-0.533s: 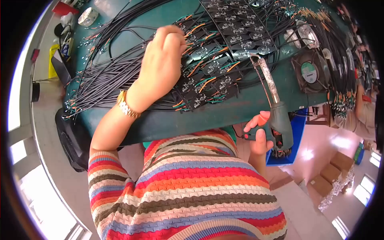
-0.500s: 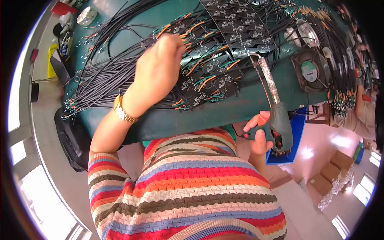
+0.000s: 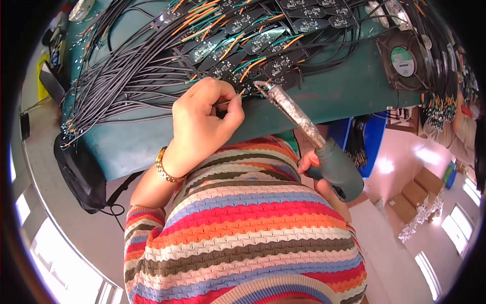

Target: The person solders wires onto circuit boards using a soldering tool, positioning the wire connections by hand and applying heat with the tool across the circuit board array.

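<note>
A thin wire [image 3: 241,93] is pinched by the left hand [image 3: 205,112] beside the circuit boards [image 3: 280,67]. A soldering gun [image 3: 338,164] is gripped by the right hand [image 3: 309,162], its tip [image 3: 259,84] near them.

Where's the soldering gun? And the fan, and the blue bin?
Soldering gun [image 3: 310,131]: head view, on its silver barrel.
Fan [image 3: 403,62]: head view, on its round middle.
Blue bin [image 3: 375,137]: head view, on its right side.

Left hand [image 3: 205,111] moved to nearest circuit boards [image 3: 223,70]; soldering iron [image 3: 299,116] swung leftward.
</note>
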Motion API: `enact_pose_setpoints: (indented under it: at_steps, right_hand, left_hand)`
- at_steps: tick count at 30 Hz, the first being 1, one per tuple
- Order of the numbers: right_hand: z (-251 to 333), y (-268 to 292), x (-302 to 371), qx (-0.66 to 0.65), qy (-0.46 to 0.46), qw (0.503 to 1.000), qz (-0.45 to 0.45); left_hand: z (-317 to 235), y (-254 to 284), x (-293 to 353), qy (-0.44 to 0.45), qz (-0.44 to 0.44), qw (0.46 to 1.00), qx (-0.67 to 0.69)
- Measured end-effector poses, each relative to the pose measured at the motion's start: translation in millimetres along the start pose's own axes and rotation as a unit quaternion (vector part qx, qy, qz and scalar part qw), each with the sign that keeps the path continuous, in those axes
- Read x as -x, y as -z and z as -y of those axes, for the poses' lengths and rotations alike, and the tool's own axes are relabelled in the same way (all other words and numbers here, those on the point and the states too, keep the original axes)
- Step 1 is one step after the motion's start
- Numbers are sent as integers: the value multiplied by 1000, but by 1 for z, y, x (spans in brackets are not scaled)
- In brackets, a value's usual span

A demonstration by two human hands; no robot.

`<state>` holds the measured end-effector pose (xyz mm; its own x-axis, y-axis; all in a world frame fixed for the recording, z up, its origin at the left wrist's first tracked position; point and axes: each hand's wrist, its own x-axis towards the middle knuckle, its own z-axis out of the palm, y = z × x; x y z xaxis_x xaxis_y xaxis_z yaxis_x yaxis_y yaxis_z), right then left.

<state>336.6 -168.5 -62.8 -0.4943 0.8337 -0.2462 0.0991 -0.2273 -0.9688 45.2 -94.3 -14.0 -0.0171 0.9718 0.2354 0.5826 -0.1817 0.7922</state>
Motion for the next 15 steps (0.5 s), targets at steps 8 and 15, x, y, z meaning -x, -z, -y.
enact_pose_setpoints:
  at_steps: [8, 15]
  right_hand:
    - [13, -7, -2, -16, 28, 999, -12]
    - [19, -18, -3, -130, -215, 964, -90]
  left_hand:
    - [6, -15, 6, -110, -51, 988, -96]
    - [8, -17, 8, -95, -41, 988, -113]
